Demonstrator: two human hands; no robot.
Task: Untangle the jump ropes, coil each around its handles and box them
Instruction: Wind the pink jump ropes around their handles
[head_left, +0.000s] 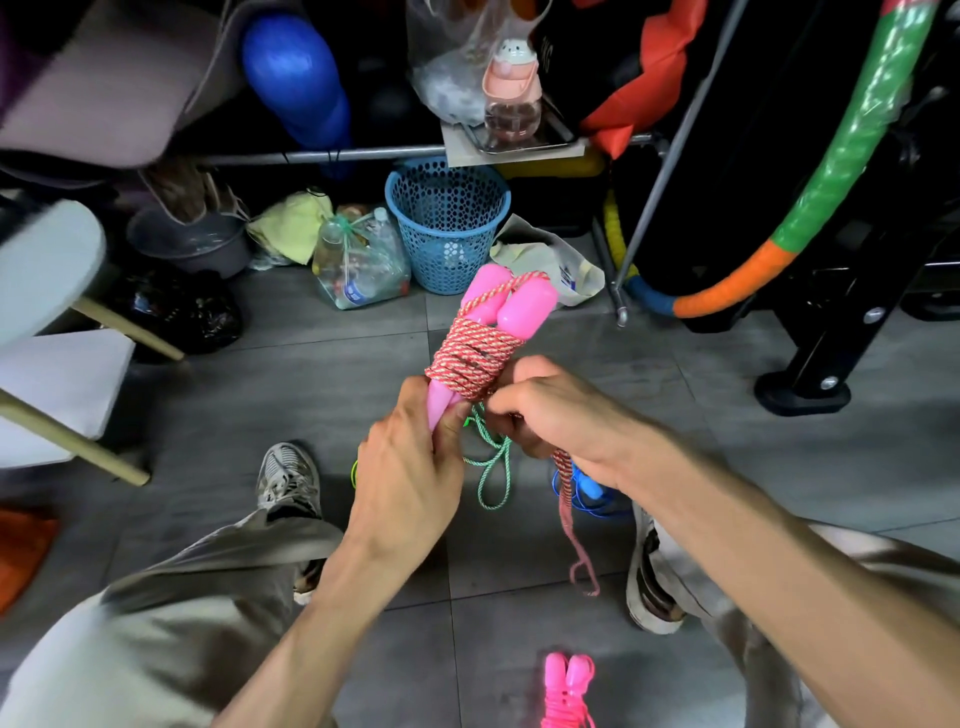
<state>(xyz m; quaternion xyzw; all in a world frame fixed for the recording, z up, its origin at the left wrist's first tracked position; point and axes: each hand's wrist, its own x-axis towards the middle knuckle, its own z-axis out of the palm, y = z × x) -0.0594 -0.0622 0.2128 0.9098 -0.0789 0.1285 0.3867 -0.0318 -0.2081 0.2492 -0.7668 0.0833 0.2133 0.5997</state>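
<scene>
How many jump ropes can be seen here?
4: a red-and-white twisted rope on pink handles in both hands, a green rope and blue rope on the floor, a pink coiled rope bottom edge. More may be hidden.

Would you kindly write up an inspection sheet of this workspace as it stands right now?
Surface: grey tiled floor; the person stands on it, shoes visible.
Job's things: pink handles side by side, red-and-white rope coiled round them, its tail hanging loose; a second pink rope bundle on the floor; green rope and blue rope loose below the hands. No box seen.
Clutter: blue basket, bag of bottles, grey basin.
Grippers: left hand grips the handles' lower ends; right hand pinches the rope.
Cables: nothing seen.
Surroundings: hula hoop, pink bottle on a shelf.
</scene>
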